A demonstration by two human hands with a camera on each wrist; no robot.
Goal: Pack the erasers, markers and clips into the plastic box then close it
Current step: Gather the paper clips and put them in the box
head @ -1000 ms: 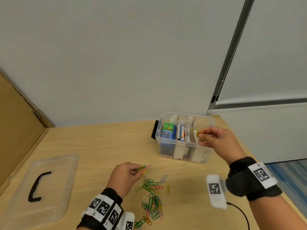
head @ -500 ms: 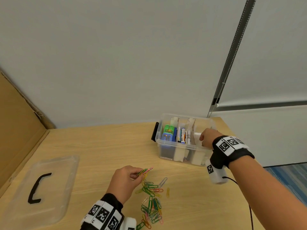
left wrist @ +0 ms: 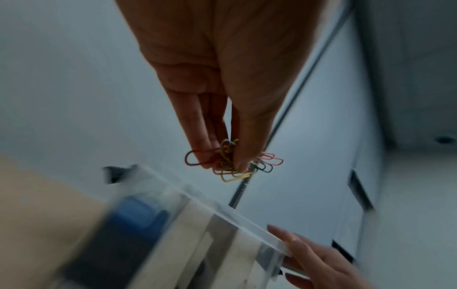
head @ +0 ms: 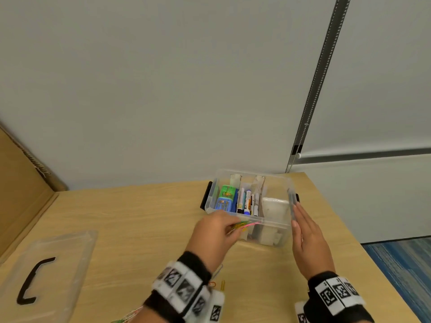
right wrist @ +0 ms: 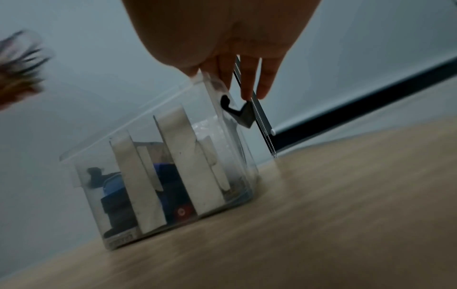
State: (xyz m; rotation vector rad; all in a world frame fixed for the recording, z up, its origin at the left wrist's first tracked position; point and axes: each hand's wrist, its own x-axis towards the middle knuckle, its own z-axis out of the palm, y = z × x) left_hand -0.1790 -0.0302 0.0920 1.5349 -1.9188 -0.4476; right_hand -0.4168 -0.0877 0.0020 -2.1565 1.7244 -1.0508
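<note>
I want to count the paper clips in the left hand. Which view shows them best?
The left wrist view: the paper clips fan out, separate loops visible, pinched by the left hand. The head view shows a blurred bunch; the right wrist view shows only an unreadable blur.

Left hand (head: 215,234) carried clips (head: 243,225) to box (head: 268,240) rim.

Honestly can't read any actual text here. The markers (head: 247,202) in the plastic box (head: 268,231) have printed labels, but they're way too small and blurry to make out.
</note>
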